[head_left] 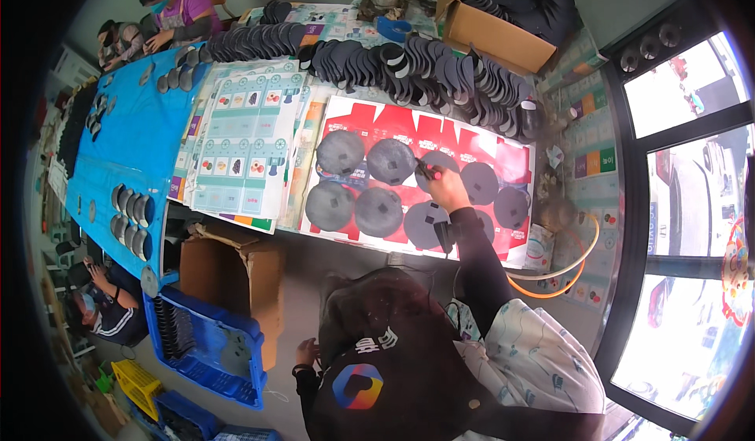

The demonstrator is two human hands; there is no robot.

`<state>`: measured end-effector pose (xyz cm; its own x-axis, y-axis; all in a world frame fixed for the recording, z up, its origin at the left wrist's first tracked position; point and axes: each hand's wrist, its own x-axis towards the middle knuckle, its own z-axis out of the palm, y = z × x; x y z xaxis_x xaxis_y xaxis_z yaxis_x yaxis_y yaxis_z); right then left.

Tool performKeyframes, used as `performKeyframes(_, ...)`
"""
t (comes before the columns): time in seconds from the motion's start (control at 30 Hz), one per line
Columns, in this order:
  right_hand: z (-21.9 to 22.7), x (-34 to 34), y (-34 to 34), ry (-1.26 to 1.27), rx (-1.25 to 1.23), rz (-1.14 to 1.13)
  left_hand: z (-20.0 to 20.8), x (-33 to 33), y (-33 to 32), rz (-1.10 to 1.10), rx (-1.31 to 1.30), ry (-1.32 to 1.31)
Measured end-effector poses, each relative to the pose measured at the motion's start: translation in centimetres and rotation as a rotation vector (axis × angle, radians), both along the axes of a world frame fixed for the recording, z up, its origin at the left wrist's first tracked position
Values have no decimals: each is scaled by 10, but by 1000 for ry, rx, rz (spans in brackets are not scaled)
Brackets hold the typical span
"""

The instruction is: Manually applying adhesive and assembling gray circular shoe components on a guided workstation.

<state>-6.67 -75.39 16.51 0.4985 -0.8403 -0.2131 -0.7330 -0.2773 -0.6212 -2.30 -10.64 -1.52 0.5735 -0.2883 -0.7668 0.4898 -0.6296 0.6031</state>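
Over the red and white printed sheet on the table, my right hand is closed around a small dark tool with a reddish part; its exact kind does not show. The tool's tip is at a dark grey round disc in the far row. Several similar discs lie around it in two rows, such as a paler grey disc and a near-row disc, many with a small squarish patch in the middle. My left hand hangs low beside my dark apron, away from the table, fingers slightly apart and holding nothing visible.
Overlapping dark curved pieces line the table's far side. Left are printed sheets and a blue-covered table. A cardboard box stands far right. Below are a blue crate and hoses. Co-workers sit at left.
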Motion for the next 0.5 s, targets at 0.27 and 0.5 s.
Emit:
performKeyframes(0.27, -17, 17, 4, -402, 281, -216, 3, 3, -2, -279, -13, -198)
performKeyframes(0.5, -3, -7, -8, -71, 161, 116, -7, 2, 5, -207, -49, -90)
